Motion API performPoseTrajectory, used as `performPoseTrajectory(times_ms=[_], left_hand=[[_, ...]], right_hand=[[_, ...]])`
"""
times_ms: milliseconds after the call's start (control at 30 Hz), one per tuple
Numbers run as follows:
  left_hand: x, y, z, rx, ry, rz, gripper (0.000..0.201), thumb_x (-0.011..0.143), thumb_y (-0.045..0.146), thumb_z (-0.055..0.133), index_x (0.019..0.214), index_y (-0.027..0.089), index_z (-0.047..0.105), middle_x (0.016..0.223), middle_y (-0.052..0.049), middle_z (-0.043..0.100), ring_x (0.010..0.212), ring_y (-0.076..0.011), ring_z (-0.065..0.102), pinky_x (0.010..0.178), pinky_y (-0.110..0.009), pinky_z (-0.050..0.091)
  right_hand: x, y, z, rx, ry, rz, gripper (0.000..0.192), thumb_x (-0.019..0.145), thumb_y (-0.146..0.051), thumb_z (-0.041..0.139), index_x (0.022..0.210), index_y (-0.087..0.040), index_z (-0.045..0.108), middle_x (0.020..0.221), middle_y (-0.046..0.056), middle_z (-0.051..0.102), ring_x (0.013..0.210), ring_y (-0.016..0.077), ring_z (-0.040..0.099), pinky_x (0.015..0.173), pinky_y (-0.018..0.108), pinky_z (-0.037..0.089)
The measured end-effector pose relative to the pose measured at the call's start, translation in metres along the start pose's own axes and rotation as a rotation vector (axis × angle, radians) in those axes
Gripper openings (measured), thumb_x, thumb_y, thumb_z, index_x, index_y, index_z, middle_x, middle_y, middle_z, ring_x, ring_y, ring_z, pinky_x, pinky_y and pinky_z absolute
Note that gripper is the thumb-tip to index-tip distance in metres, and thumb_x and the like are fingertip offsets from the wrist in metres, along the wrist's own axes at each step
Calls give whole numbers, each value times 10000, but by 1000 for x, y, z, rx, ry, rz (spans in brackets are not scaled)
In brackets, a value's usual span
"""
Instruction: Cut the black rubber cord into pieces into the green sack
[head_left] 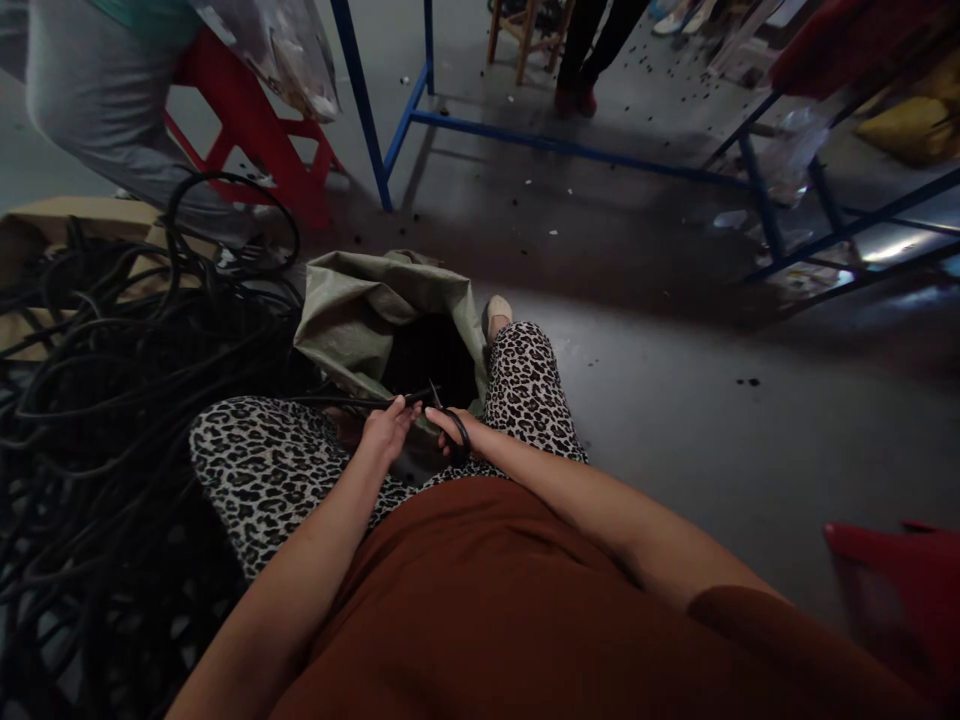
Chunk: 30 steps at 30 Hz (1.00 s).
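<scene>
Black cable (352, 402) runs from the big tangled heap (112, 400) on your left, across your lap, and into your left hand (386, 430). Your left hand is closed around the cable, pinching it near its end, just above your knee. Your right hand (454, 428) sits close beside it, with its fingers curled through the black loops of what look like scissors (446, 420); the light is too dim to be sure, and you cannot tell if the blades are open or shut. It looks like you are at the cutting step, with the cable end held out toward the blades. The next move would need a steady hold: keep the cable tight and straight, keep your left fingers back from the blades, and line up the cut over the sack. A green woven sack (360, 310) stands open between your knees, right in front of both hands. Its mouth is folded back, and the inside is so dark that you cannot tell what is in it. A cardboard box (45, 225) sits behind the heap, and the cables lie over it, so what is inside stays hidden. Another person stands near a red stool (255, 140) at the far left.
</scene>
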<state>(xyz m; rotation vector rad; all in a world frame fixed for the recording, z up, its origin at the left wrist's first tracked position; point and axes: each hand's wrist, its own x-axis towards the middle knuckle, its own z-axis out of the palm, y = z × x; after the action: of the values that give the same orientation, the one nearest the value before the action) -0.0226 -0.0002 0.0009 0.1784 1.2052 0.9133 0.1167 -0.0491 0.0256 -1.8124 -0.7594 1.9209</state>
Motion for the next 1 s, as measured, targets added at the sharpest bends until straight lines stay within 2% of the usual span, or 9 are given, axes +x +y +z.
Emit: performPoseTrajectory(times_ms=[233, 533, 800, 1000], left_hand=[[-4, 2, 3, -19, 23, -26, 48, 763, 41, 600, 778, 70, 564, 706, -99, 659, 726, -196, 681, 730, -322, 554], [3, -2, -2, 6, -23, -10, 51, 790, 26, 548, 771, 72, 554, 725, -102, 659, 725, -181, 679, 732, -304, 561], [2, -1, 2, -29, 66, -46, 74, 778, 20, 564, 825, 78, 561, 737, -89, 653, 711, -177, 677, 694, -296, 569], [3, 2, 2, -38, 55, -30, 64, 781, 14, 558, 806, 73, 549, 711, -83, 647, 683, -169, 676, 670, -273, 568]], right_hand=[[2, 2, -1, 27, -13, -12, 396, 927, -509, 450, 985, -130, 552, 492, -19, 540, 335, 107, 503, 337, 173, 392], [11, 10, 0, -25, 67, -73, 358, 916, -476, 473, 801, -144, 544, 451, -41, 483, 293, 108, 470, 300, 185, 361], [18, 11, -2, -216, 106, -98, 386, 888, -476, 517, 679, -153, 545, 417, -48, 460, 287, 107, 467, 311, 187, 332], [13, 9, -3, -153, 144, -91, 364, 887, -444, 537, 671, -151, 545, 398, -55, 443, 277, 93, 440, 308, 181, 319]])
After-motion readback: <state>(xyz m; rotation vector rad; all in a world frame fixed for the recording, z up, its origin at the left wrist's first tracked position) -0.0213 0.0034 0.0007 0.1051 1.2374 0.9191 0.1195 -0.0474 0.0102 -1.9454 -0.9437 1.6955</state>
